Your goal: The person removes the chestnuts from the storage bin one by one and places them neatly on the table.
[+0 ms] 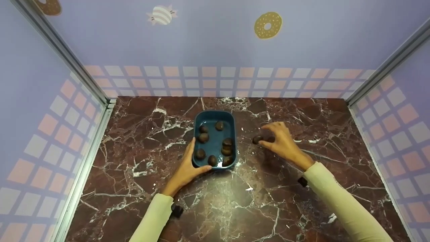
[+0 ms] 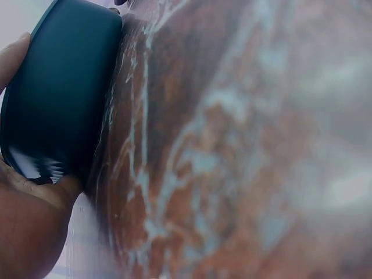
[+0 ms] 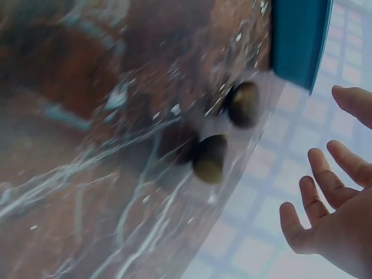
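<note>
Pale sleeves [image 1: 342,201] nearest, both forearms over the marble table [image 1: 141,151]. Left hand [image 1: 184,169] grips the blue tray [image 1: 214,136] at its near left corner — thumb over the near rim, fingers along the left side. Right hand [image 1: 282,143] is loose, thumb and fingers apart, grasping nothing; two loose nuts [image 1: 257,139] lie on the table by its thumb, right of the tray. Several brown nuts [image 1: 200,154] sit inside the tray — some bunched along its right wall. Purple checkered wall [image 1: 215,43] behind.
</note>
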`<state>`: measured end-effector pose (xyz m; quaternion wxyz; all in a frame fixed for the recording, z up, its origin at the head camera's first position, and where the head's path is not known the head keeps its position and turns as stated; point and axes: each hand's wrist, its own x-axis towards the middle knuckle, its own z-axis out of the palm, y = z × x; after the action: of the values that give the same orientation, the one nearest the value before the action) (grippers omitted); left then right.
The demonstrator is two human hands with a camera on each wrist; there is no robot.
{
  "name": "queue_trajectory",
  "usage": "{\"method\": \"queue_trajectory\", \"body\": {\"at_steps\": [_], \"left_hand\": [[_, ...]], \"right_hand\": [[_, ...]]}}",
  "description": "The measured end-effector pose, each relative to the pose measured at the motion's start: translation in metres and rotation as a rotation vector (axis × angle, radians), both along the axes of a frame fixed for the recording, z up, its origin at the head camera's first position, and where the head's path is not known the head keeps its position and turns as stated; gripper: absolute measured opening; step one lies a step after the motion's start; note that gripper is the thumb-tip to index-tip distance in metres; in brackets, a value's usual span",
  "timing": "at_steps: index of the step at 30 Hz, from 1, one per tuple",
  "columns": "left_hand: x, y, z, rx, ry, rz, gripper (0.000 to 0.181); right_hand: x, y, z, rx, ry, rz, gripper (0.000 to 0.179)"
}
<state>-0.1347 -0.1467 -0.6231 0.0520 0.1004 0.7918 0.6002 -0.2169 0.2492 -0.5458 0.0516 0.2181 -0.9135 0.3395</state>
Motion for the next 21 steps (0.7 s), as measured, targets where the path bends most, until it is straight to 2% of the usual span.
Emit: {"method": "queue_trajectory", "body": {"at_steps": [7, 21], "left_hand": [[0.001, -0.001, 0.001, -0.015, 0.003, -0.001, 0.130], [0.000, 0.000, 0.002, 0.000, -0.016, -0.016, 0.128]], "right_hand": [[0.002, -0.024, 0.004, 0.020, 0.042, 0.118, 0.051], [0.008, -0.070, -0.001, 0.083, 0.085, 0.277, 0.051]]}}
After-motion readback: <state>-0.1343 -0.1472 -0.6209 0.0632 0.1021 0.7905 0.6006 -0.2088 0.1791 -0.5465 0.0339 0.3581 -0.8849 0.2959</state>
